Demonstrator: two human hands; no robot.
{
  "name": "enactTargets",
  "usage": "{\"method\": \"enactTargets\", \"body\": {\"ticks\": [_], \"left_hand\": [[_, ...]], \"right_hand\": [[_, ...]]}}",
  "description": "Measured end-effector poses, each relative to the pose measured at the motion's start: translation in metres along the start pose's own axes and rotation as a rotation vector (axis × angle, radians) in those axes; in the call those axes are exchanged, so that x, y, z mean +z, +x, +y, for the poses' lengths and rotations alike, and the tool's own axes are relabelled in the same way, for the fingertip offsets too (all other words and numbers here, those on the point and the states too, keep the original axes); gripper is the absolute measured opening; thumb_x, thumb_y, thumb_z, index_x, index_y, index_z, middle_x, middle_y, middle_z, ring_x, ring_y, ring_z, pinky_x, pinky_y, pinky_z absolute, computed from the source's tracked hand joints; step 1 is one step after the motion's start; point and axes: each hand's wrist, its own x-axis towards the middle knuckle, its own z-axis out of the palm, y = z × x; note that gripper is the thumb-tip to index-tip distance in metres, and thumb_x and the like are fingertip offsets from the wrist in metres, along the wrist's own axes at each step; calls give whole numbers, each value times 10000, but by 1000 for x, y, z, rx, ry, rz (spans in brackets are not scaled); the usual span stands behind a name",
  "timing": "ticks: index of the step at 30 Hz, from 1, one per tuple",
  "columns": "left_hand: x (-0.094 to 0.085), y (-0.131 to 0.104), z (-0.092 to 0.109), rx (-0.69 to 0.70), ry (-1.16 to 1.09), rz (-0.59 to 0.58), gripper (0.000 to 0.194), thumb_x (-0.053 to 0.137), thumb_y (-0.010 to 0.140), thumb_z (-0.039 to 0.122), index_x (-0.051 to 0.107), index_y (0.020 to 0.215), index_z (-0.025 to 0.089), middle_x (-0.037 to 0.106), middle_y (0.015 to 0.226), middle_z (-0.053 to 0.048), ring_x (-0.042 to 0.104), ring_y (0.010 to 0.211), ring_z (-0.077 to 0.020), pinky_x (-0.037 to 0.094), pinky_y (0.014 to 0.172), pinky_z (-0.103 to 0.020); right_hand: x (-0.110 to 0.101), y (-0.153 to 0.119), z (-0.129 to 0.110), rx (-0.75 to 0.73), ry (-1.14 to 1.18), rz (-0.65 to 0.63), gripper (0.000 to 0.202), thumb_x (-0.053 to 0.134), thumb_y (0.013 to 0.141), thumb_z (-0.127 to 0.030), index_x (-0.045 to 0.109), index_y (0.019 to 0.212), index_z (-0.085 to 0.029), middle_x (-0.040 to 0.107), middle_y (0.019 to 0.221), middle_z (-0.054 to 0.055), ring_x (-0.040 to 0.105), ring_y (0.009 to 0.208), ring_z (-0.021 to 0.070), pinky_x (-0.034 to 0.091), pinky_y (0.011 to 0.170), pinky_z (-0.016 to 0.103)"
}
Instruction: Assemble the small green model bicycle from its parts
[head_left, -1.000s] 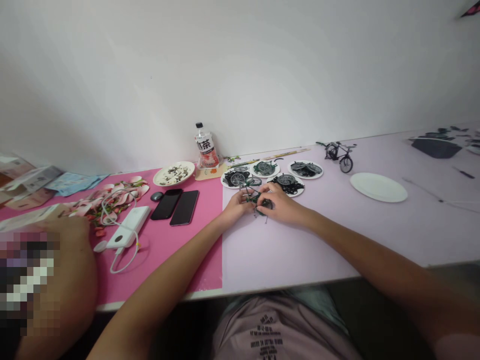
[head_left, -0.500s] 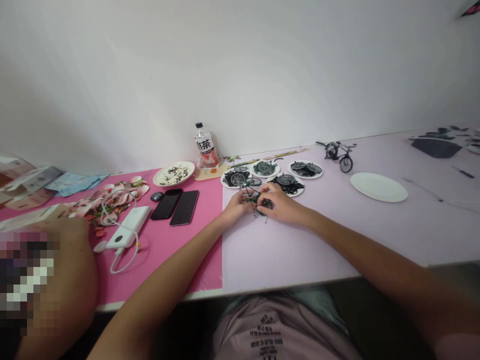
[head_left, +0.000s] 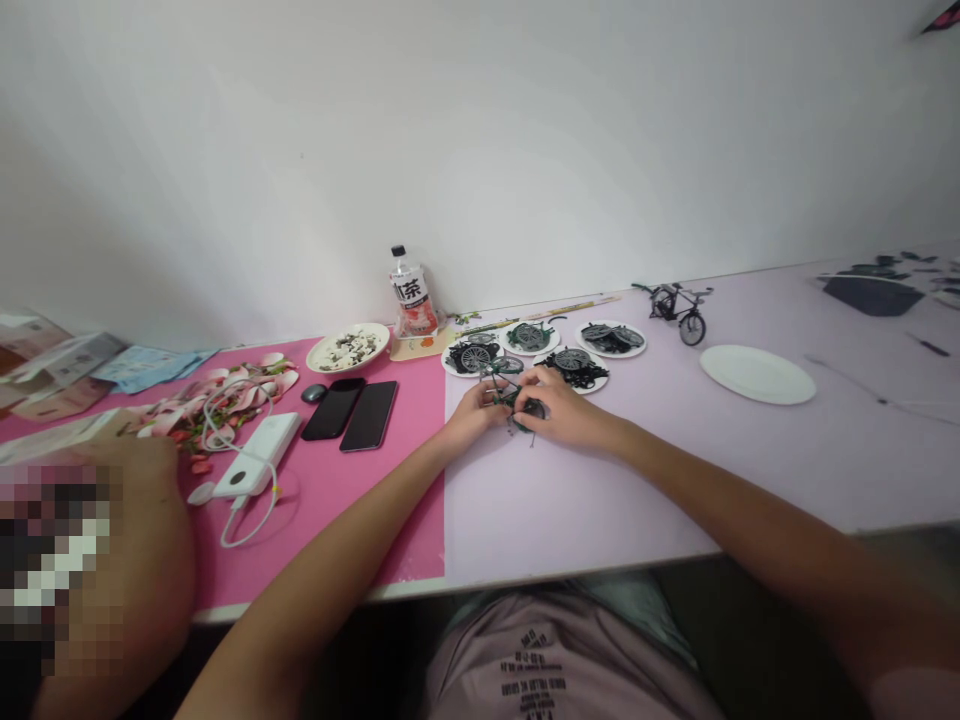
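A small dark green model bicycle (head_left: 507, 396), with a dark wheel near its right end, is held just above the lilac tabletop. My left hand (head_left: 476, 415) grips its left side, with fingers closed around the frame. From the right, my right hand (head_left: 559, 405) pinches it close to the wheel. The fingers cover much of the model. Just behind my hands stand white plates of parts: one with dark wheels (head_left: 478, 356), one with green pieces (head_left: 529, 337), and one with black pieces (head_left: 574, 368).
A finished-looking model bicycle (head_left: 679, 312) stands at the back right, near a white plate (head_left: 757, 375). Left are two phones (head_left: 369, 416), a white power bank (head_left: 259, 455) with cable, petal-like pieces (head_left: 225, 400) and a drink bottle (head_left: 412, 295). Another person's arm (head_left: 142, 540) rests at far left.
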Motion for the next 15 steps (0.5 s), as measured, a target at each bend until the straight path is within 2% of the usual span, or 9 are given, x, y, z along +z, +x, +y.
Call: {"method": "enactTargets", "body": {"ticks": [15], "left_hand": [[3, -2, 5, -11, 40, 20, 519, 703, 633, 134, 589, 1139, 163, 679, 889, -29, 631, 712, -153, 501, 708, -302]], "right_hand": [[0, 0, -1, 22, -8, -25, 47, 697, 909, -292, 693, 887, -251, 530, 1229, 83, 515, 1290, 286, 416, 1160, 518]]}}
